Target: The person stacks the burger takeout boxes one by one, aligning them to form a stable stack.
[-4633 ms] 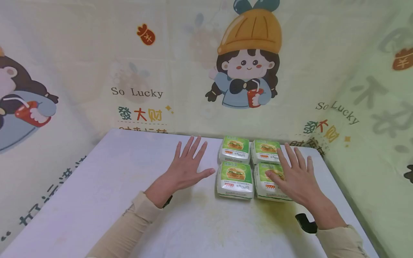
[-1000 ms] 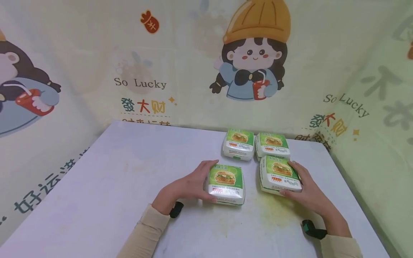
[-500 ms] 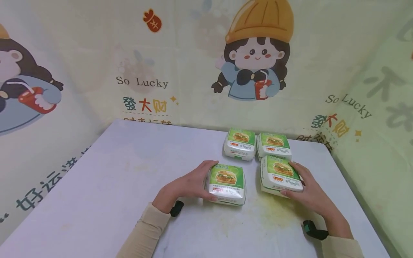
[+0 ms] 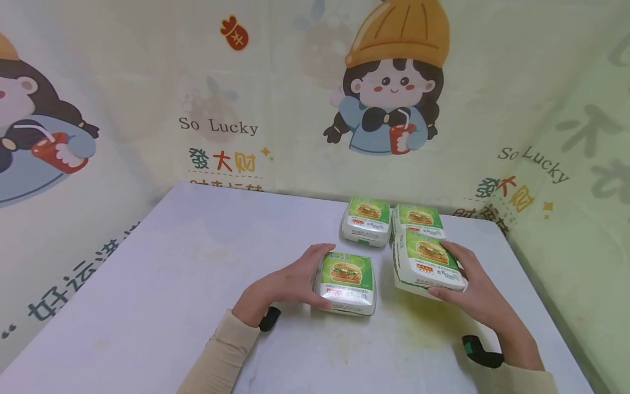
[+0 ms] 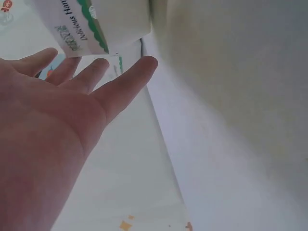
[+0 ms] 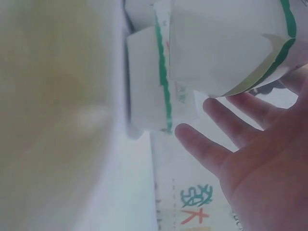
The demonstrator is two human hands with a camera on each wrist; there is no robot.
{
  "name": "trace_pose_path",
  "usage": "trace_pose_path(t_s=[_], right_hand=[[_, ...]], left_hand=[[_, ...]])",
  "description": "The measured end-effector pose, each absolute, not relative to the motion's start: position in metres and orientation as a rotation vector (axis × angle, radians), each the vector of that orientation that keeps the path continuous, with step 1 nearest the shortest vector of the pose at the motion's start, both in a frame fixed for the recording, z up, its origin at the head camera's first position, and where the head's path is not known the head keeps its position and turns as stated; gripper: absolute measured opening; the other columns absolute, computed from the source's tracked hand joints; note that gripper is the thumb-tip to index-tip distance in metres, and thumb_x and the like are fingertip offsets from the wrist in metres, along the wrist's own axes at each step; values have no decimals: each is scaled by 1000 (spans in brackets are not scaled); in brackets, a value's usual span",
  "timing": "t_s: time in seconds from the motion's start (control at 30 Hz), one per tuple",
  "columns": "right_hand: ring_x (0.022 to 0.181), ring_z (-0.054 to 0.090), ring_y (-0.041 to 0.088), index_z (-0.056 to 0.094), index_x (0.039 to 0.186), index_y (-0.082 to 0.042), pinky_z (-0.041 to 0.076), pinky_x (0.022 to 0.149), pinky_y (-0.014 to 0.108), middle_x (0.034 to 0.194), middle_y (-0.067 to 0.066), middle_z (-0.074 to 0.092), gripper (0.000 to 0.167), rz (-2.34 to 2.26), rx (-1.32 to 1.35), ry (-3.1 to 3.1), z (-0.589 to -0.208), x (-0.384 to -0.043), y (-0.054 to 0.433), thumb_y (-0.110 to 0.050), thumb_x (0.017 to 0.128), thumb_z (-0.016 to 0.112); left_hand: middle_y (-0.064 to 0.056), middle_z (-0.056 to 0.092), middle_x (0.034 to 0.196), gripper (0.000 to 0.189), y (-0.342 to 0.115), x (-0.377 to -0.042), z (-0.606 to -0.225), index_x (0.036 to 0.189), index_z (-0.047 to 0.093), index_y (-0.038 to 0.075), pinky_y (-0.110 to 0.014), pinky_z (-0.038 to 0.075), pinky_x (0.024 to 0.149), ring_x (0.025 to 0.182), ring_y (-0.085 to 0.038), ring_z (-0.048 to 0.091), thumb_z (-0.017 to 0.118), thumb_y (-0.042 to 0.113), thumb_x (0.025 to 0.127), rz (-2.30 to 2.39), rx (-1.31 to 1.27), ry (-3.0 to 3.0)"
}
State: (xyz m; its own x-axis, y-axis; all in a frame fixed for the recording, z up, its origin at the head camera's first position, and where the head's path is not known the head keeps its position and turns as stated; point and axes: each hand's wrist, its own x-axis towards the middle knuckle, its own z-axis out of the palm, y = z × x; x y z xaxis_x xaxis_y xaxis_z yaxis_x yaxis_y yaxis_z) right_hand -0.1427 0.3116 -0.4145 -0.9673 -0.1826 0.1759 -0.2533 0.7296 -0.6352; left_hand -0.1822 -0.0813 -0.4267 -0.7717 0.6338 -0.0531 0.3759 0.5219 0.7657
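Note:
Green-and-white burger boxes stand toward the right of the white table. My left hand (image 4: 291, 282) grips the front left burger box (image 4: 345, 279) by its left side, thumb at the near edge and fingers at the far corner. My right hand (image 4: 481, 293) holds the front right burger box (image 4: 428, 262) from its right side. That box is tilted and raised, its pale underside showing in the right wrist view, and it overlaps the back right burger box (image 4: 418, 218) from the head camera. Another box, the back left burger box (image 4: 366, 221), sits untouched.
The white table (image 4: 197, 262) extends far to the left, with a yellowish stain under the right hand's box. A cartoon-printed cloth (image 4: 290, 98) hangs right behind the table and along both sides. Black straps (image 4: 479, 353) circle the wrists.
Both hands were spread open at first, then took hold of the two front boxes, which came apart. In the last half second the right box has risen and tilted; the left stays nearly still.

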Motion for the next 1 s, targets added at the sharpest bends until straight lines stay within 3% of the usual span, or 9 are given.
trace_pose_path(t_s=[0.1,0.27,0.43,0.77,1.0], right_hand=[[116,32,-3,22,157,-33,32,87,11,155,13,26,99,1054,376,-2802,-411,-142,309,-28,79,84],[117,31,-4,22,157,-31,29,87,7,155,13,26,100,1059,381,-2790,-407,-143,306,-27,79,84],[118,32,1,23,157,-33,34,87,11,156,11,25,100,1097,376,-2771,-399,-144,295,-26,79,84],[117,43,31,23,156,-34,47,75,15,157,11,21,100,1227,460,-2725,-388,-142,271,-21,78,84],[113,43,25,23,156,-35,48,75,17,156,9,23,99,1211,480,-2722,-390,-141,264,-21,79,84]], left_hand=[[1,22,158,112,-81,-182,-425,157,18,19,-40,35,117,139,-14,32,86,38,70,1103,865,2458],[-2,29,154,105,-81,-183,-425,154,25,13,-41,38,115,136,-15,37,85,33,71,1116,903,2467],[-2,30,154,104,-81,-183,-425,154,26,14,-42,37,115,136,-15,37,86,33,71,1116,893,2467],[-3,31,154,105,-82,-182,-423,154,26,12,-42,37,115,137,-16,38,86,34,71,1121,895,2471],[-1,30,154,105,-84,-182,-425,155,25,13,-41,37,115,136,-15,37,85,34,71,1112,886,2483]])
